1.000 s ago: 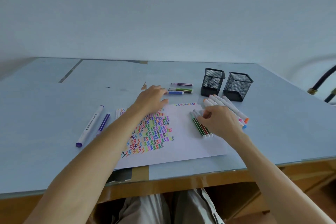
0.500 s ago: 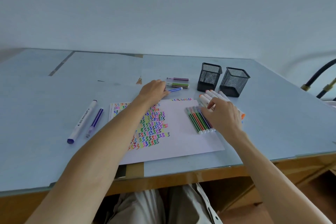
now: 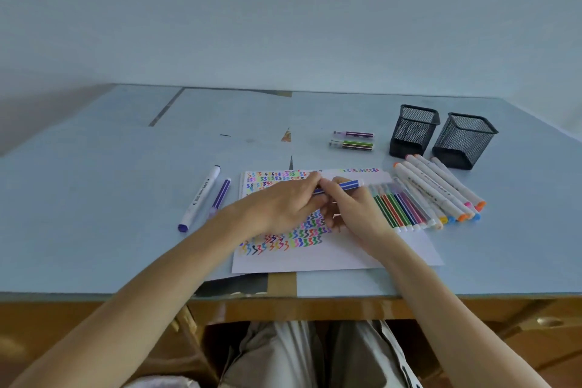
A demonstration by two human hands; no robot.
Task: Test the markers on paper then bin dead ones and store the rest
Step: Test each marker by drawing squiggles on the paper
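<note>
A pale blue bench (image 3: 94, 198) with a wooden front edge (image 3: 315, 309), brown tape patch (image 3: 281, 283), and a plain wall (image 3: 283, 9) behind.

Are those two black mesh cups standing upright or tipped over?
Upright. Both black mesh cups stand on their bases on the table, open mouths upward.

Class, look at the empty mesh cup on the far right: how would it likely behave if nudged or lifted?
The right mesh cup looks like thin wire mesh with nothing inside, so it is probably light for its size. A low nudge would likely slide it on the smooth table; a push near its wider rim might tip it. The mesh probably holds its shape when lifted.
</note>
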